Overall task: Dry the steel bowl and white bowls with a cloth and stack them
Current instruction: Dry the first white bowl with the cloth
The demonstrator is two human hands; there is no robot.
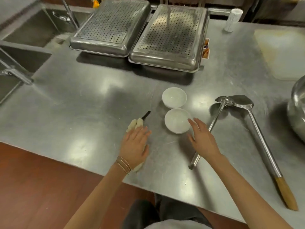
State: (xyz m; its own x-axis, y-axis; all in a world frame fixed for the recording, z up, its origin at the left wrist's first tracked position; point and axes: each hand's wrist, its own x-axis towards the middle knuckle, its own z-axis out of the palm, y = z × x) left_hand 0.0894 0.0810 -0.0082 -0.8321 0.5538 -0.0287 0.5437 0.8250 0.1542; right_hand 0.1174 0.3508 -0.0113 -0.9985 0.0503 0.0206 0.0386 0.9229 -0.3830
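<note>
Two white bowls stand upright on the steel counter, one [174, 97] farther away and one [177, 120] nearer me. My right hand [202, 139] is beside the nearer bowl on its right, fingers straight, fingertips close to the rim. My left hand [136, 144] lies flat with straight fingers on a rolled cream cloth [135, 125], which pokes out beyond my fingers and under my wrist. A large steel bowl [297, 111] is partly cut off at the right edge.
A steel ladle [214, 119] and a long spatula with a wooden handle [264, 146] lie right of the bowls. Two perforated steel trays [168, 38] sit upside down at the back. A sink [21, 37] is at the left, a white cutting board [282, 52] at the far right.
</note>
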